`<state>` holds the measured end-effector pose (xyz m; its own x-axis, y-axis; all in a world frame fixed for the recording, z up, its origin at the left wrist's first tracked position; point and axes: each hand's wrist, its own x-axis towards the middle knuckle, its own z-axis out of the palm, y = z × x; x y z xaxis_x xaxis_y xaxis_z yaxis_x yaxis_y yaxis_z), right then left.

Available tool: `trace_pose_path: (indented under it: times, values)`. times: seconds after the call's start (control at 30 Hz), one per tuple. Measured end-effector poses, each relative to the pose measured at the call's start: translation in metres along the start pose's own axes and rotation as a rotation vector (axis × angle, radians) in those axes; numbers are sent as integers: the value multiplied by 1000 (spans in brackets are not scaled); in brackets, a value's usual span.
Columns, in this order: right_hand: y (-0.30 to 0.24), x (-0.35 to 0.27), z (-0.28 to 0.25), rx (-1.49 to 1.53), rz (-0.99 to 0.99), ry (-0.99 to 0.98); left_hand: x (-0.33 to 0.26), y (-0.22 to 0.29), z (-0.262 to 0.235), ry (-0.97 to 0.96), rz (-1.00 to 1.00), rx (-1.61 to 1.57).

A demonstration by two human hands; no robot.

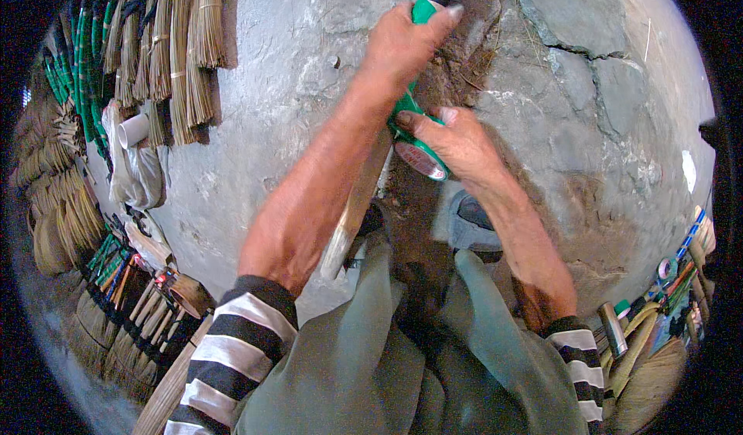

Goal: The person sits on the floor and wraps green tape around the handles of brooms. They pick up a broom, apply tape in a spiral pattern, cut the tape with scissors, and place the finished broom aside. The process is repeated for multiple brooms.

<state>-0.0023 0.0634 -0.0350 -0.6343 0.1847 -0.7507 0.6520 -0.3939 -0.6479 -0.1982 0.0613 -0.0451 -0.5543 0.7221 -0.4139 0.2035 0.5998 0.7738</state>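
Observation:
A green-wrapped handle (423,9) with a black part at its far end is in my left hand (404,44), fingers curled round it. My right hand (468,148) is closed on a roll of green tape (420,161), thumb on top. A strip of green tape runs between the roll and the handle. A pale wooden stick (346,230) shows below my left forearm, slanting down toward my left foot. The fingertips of both hands are partly hidden.
Bundles of straw broom bristles (179,56) and green-striped sticks (87,71) lie at the left. A white cup (133,130) and plastic bag (141,176) are beside them. Tools and straw (646,357) sit at the right. The concrete floor (611,90) is cracked.

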Motion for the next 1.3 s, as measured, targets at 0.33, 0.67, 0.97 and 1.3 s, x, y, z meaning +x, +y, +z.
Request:
trace_pose_path:
  times: [0.33,0.67,0.97,1.3]
  values:
    - [-1,-5,3,-44,-13,25,-4,6,-2,-68,-110,-374]
    - [-1,-7,4,35,-27,-19,-3,-7,-6,-52,10,-211]
    - [2,-5,15,47,-183,119,-12,-6,-4,-60,-80,-484]
    - [5,-13,4,184,-99,16,-16,-4,-2,65,47,-35]
